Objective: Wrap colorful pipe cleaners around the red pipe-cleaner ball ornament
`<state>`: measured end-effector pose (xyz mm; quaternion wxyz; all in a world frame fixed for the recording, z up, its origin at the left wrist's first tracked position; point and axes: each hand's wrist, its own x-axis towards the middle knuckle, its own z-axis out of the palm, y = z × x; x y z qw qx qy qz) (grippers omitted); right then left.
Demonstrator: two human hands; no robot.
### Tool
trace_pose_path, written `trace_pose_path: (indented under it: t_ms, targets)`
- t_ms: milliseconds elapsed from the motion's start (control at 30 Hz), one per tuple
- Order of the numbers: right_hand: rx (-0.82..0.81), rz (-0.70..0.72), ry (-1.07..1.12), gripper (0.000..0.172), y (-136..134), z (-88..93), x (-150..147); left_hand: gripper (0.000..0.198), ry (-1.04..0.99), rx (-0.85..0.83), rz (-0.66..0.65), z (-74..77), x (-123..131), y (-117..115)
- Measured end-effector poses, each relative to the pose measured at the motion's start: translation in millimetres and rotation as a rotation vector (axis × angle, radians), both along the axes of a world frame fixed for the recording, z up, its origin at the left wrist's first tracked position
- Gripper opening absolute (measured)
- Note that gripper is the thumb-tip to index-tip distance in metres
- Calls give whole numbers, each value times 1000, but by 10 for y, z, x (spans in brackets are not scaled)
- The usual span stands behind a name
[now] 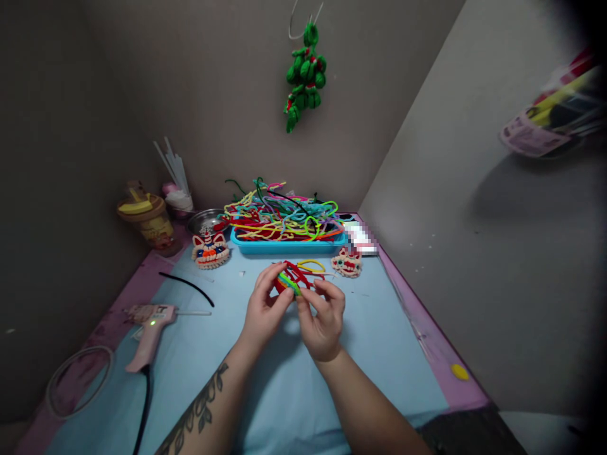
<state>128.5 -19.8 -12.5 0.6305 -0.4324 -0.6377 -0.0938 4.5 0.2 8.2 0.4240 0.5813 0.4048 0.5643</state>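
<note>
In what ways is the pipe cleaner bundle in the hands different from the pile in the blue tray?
The bundle is small; the pile is much larger. The bundle is mainly red with some green; the pile mixes many colours. The bundle is pinched by the left hand and right hand; the pile lies loose in the blue tray. Both are bent fuzzy stems.

PLACE: small hobby craft corner, home or booth, cannot tell which | SIGNS: blue tray [284, 248] heaped with coloured pipe cleaners [279, 218] | pink glue gun [149, 325] on a blue mat [213, 354] | finished lion-face piece [210, 249] | green pipe-cleaner ornament [306, 72] hung on a plain wall [213, 95] — a maker's nook
</note>
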Motion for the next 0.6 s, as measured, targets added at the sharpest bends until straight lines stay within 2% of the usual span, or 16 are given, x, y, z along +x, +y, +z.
trace_pose_path:
  t_ms: [167, 367, 600]
  targets:
    - [-23, 3, -1, 35, 5, -5, -2, 41, 15, 18, 6, -12, 2, 7]
    - [-46, 32, 5, 40, 7, -46, 0, 39, 54, 70, 25, -32, -5, 9]
    - [-64, 29, 2, 40, 12, -55, 5, 38, 85, 115, 47, 12, 1, -1]
